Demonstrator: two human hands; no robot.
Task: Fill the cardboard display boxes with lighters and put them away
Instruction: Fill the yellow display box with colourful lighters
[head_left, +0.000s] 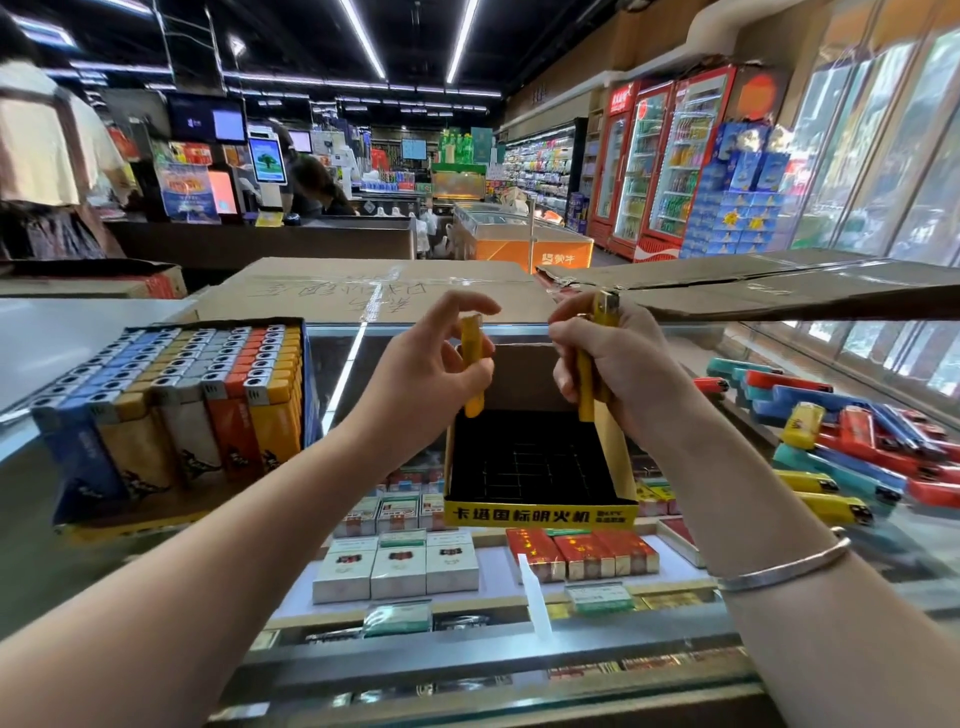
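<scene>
An empty yellow-fronted cardboard display box (537, 512) with a black slotted grid inside stands on the glass counter in the middle. My left hand (431, 374) holds one yellow lighter (474, 402) upright above the box's back left corner. My right hand (618, 364) grips yellow lighters (587, 395) above the back right corner, one sticking up past my fingers. A filled display box (171, 410) with blue, gold, grey, orange and yellow lighters stands at the left. Loose lighters (852, 441) in red, blue, teal and yellow lie in a heap at the right.
A large brown carton (363, 291) with open flaps stands behind the boxes. The glass counter (332, 379) shows cigarette packs (395, 564) on shelves beneath. Further back are a checkout counter with a person, drink fridges and a chest freezer.
</scene>
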